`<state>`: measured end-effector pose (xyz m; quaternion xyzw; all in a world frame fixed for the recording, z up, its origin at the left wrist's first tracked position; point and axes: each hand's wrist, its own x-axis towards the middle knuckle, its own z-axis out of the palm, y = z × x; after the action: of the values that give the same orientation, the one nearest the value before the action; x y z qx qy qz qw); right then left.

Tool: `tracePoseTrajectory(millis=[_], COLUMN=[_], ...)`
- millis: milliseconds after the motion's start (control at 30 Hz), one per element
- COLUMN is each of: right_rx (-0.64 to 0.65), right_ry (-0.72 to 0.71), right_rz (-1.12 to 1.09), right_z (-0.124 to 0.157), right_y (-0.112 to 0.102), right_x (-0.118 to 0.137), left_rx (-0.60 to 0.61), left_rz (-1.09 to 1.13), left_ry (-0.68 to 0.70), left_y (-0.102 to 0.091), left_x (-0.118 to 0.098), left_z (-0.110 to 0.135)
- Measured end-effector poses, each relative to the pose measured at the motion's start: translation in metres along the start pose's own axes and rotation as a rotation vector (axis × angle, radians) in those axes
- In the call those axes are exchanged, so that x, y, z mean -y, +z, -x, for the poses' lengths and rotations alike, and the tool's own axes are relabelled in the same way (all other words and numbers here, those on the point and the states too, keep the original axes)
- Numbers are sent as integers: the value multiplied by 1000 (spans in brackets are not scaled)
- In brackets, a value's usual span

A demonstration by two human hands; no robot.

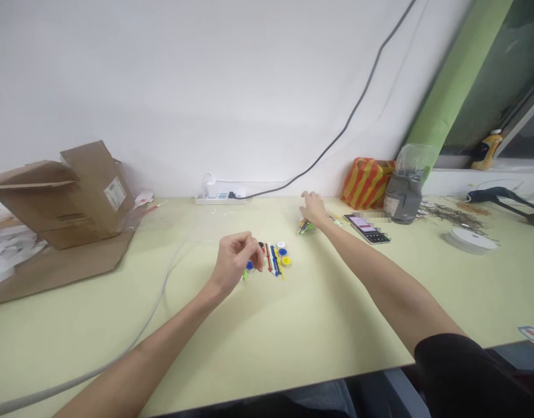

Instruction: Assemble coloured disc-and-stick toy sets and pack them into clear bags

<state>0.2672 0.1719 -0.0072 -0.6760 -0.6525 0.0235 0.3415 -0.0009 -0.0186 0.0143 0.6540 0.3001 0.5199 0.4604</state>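
My left hand (237, 262) hovers over the table (267, 342), thumb and fingers curled together; whatever is in them is hidden. Partly behind it lie small coloured plastic pieces. Among these are a red stick (269, 258), a blue stick (275, 260) and round pieces in white (281, 246), blue (283, 253) and yellow (286, 262). Farther off, my right hand (314, 208) reaches over a small heap of mixed coloured pieces (307, 227), fingers apart. Its palm side is turned away, and I cannot tell whether it touches them.
A cardboard box (83, 197) stands at the left, near a grey cable (160, 293). A power strip (221, 200) lies along the wall. To the right are a phone (366, 228), a striped bag (365, 183), a grey container (403, 194) and a white disc-like stack (469, 240).
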Motion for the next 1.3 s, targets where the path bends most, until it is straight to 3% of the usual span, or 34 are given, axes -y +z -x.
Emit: tracePoseTrajectory(millis=[133, 233, 300, 400, 533, 767, 967, 1100, 1300], right_rx=[-109, -23, 67, 121, 170, 174, 120, 53, 4], right_ry=[-255, -485, -550, -529, -536, -575, -500, -422, -456], right_rz=[36, -12, -72, -203, -244, -146, -139, -282, -523], right_z=[25, 68, 99, 131, 139, 134, 129, 138, 166], right_y=[-9, -19, -23, -22, -16, -11, -18, -31, -45], right_x=[21, 35, 40, 37, 25, 17, 15, 29, 66], left_rx=[-168, -233, -223, -107, 58, 188, 271, 254, 220], left_rz=[-99, -204, -347, -720, -993, -1070, -1096, -1108, -1065], left_ry=[72, 123, 178, 328, 458, 522, 510, 504, 475], left_y=[-8, -16, -20, -25, -27, -30, -27, -23, -13], left_x=[4, 8, 13, 19, 25, 25, 30, 32, 31], left_z=[-8, -12, -14, -16, -18, -22, -23, -22, -16])
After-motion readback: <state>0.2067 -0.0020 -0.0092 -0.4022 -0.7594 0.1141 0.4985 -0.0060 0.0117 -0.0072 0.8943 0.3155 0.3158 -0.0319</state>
